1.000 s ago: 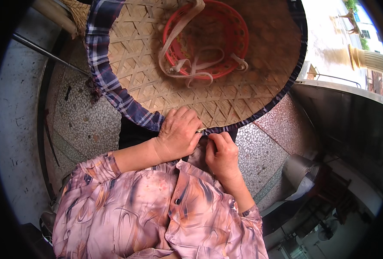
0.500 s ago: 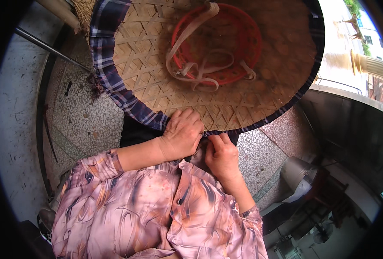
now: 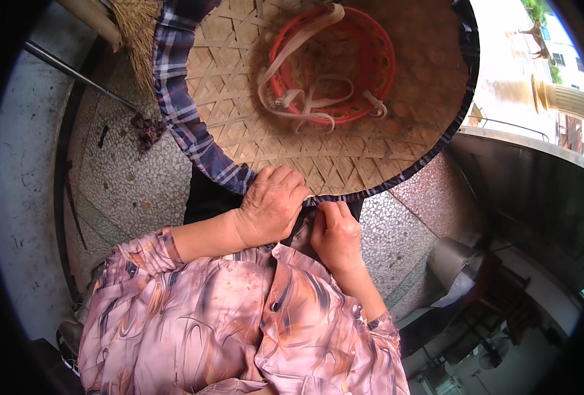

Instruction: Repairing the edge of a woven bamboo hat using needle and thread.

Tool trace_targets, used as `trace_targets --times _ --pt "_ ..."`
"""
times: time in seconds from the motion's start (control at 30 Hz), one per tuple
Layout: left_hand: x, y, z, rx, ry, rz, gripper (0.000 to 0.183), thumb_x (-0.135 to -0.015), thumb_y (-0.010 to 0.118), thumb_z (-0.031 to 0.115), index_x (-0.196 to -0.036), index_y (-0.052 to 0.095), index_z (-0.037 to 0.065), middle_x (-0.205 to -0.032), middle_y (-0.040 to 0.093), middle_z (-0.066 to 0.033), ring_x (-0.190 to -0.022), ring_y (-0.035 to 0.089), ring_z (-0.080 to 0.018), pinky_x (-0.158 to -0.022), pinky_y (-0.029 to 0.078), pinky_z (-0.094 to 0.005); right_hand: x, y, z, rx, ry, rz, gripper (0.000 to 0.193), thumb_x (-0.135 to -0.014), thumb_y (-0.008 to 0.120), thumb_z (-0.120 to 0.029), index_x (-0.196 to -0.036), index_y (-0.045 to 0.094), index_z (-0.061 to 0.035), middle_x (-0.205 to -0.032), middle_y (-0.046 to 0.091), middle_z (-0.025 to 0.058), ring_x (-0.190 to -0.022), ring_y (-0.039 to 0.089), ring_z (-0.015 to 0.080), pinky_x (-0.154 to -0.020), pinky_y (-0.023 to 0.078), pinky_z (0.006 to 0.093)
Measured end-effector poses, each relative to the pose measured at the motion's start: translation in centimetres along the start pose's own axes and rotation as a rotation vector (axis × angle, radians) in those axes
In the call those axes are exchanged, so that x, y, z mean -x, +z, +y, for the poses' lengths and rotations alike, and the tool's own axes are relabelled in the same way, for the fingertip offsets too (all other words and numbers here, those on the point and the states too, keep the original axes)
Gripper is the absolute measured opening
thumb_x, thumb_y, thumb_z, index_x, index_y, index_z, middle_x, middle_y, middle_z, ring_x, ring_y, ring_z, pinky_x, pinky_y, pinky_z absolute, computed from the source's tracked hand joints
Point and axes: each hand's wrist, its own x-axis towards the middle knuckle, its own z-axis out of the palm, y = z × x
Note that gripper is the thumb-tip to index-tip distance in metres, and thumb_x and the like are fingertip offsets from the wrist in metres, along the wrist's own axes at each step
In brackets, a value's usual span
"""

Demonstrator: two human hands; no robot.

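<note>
A wide woven bamboo hat (image 3: pixel 239 125) is held with its underside facing me. Dark plaid cloth (image 3: pixel 190 128) wraps its rim, broad on the left and narrow on the right. Inside sits a red plastic ring-shaped headpiece (image 3: pixel 387 72) with pale straps (image 3: pixel 305 33) tied to it. My left hand (image 3: pixel 273 203) grips the near rim, fingers over the cloth and weave. Close beside it, my right hand (image 3: pixel 337 234) pinches the cloth edge at the rim with curled fingers. Whether a needle or other small thing is in the fingers cannot be seen.
A straw broom (image 3: pixel 137 39) and a metal rod (image 3: pixel 78 74) are at the left over the speckled floor (image 3: pixel 134 178). A dark bundle (image 3: pixel 148 130) lies there. At the right stand a grey bucket (image 3: pixel 453 260) and dark wooden furniture (image 3: pixel 503 289).
The hat has tilted and shifted slightly, its left rim moving right and its right rim moving left. Both hands stay at the near rim, the left slightly lower.
</note>
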Motion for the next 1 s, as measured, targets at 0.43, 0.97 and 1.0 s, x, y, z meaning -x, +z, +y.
trace_targets --times 0.43,0.97,1.0 --pt "1.5 0.2 -0.6 -0.033 -0.028 -0.046 0.023 -0.069 0.066 0.008 -0.091 0.059 0.004 -0.096 0.054 -0.0108 -0.095 0.051 -0.0292 -0.081 0.038 -0.0406 -0.7 1.4 -1.1 0.039 -0.022 -0.033 0.012 -0.078 0.062 0.001 -0.088 0.061 -0.0051 -0.079 0.059 0.0157 -0.067 0.061 0.0374 -0.058 0.05 0.0437" --pt "3.2 0.9 -0.2 -0.076 0.107 0.14 0.019 -0.071 0.063 0.008 -0.09 0.064 0.006 -0.086 0.058 -0.0059 -0.084 0.056 -0.0233 -0.078 0.039 -0.0362 0.5 0.4 -1.0 0.256 -0.087 -0.11 0.012 -0.078 0.066 -0.008 -0.088 0.061 -0.0057 -0.079 0.06 0.0133 -0.063 0.062 0.0337 -0.055 0.049 0.0406" --pt "3.4 0.8 -0.2 -0.084 0.128 0.133 0.019 -0.071 0.062 0.008 -0.09 0.064 0.005 -0.088 0.059 -0.0062 -0.085 0.056 -0.0231 -0.078 0.039 -0.0363 0.4 -0.2 -1.4 0.215 -0.096 -0.133 0.01 -0.078 0.066 -0.008 -0.087 0.061 -0.0056 -0.078 0.06 0.0131 -0.064 0.062 0.0336 -0.056 0.05 0.0408"
